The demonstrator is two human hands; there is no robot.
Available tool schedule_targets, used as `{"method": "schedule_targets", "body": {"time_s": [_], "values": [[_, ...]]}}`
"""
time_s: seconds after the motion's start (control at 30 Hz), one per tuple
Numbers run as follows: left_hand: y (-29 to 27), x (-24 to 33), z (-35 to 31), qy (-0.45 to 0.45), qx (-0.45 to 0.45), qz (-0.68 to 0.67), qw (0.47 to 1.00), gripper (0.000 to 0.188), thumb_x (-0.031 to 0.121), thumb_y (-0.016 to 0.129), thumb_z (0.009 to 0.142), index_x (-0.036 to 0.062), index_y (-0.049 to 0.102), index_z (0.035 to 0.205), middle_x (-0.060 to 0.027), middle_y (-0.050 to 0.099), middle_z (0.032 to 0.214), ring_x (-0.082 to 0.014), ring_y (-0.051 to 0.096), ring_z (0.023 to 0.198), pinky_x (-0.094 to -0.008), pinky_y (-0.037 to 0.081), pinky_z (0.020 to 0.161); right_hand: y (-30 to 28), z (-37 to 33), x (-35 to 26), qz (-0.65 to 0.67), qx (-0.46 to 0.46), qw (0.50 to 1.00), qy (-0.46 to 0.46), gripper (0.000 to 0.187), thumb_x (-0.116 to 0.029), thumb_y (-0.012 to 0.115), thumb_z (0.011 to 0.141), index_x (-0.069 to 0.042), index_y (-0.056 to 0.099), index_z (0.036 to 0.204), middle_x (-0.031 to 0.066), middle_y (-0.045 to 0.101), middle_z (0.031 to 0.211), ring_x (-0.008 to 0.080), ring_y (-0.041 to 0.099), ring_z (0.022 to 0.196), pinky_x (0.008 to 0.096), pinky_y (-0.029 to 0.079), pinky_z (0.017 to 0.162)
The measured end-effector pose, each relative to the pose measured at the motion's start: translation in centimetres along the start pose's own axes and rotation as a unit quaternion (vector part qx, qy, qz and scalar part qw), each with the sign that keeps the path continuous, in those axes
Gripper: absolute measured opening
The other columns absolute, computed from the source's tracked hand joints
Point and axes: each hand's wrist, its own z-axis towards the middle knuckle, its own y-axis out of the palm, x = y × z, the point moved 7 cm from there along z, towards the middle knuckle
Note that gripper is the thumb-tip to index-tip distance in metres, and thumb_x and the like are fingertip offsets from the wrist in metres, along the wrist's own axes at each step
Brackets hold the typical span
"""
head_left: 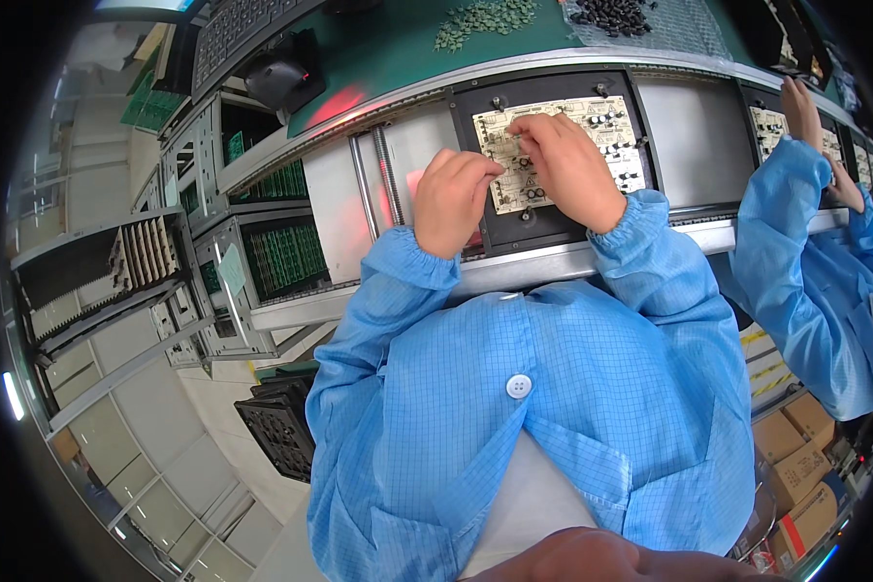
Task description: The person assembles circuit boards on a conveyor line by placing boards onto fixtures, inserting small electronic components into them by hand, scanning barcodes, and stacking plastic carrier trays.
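A cream-coloured circuit board (608, 141), roughly rectangular and slightly tilted, sits in a black carrier (509, 231) at the upper centre of the frame, its pale face printed with dark markings and dotted with small black round parts (536, 193), most plainly along its right half and lower edge. Over its left edge the left hand (446, 201) has its fingertips drawn together, while the right hand (577, 175) curls its fingers above the board's middle, hiding part of it; whether either one pinches anything, I cannot tell.
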Motion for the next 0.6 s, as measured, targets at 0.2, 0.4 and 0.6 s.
{"method": "schedule_targets", "body": {"time_s": [0.2,0.4,0.6], "values": [[0.1,0.3,0.4,0.029,-0.037,-0.005,0.999,0.013,0.000,0.074,0.081,0.0086,0.074,0.092,-0.0051,0.072,0.092,-0.0293,0.063,0.089,-0.0404,0.053,0.078,-0.4,-0.4,-0.3,-0.014,-0.026,1.000,-0.009,0.015,0.000,0.064,0.097,-0.004,0.066,0.111,0.0130,0.064,0.103,0.0352,0.064,0.096,0.0437,0.053,0.086],[-0.1,-0.7,2.6,-0.007,-0.090,-0.046,0.995,0.012,0.009,0.079,0.082,0.0081,0.075,0.094,-0.0035,0.074,0.095,-0.0278,0.063,0.088,-0.0388,0.053,0.079,-1.3,-0.8,-0.4,0.018,-0.009,1.000,0.016,0.008,-0.006,0.069,0.096,-0.005,0.069,0.104,0.0130,0.071,0.101,0.0337,0.069,0.094,0.0410,0.056,0.080],[-4.5,-2.9,12.2,0.061,0.104,-0.044,0.992,0.035,0.018,0.082,0.088,0.0132,0.075,0.121,-0.0074,0.071,0.132,-0.0336,0.058,0.134,-0.0419,0.047,0.109,-1.2,-2.3,-1.0,0.039,-0.087,0.992,0.088,0.008,-0.013,0.079,0.092,-0.008,0.073,0.093,0.0096,0.077,0.087,0.0291,0.074,0.075,0.0382,0.058,0.068]]}}
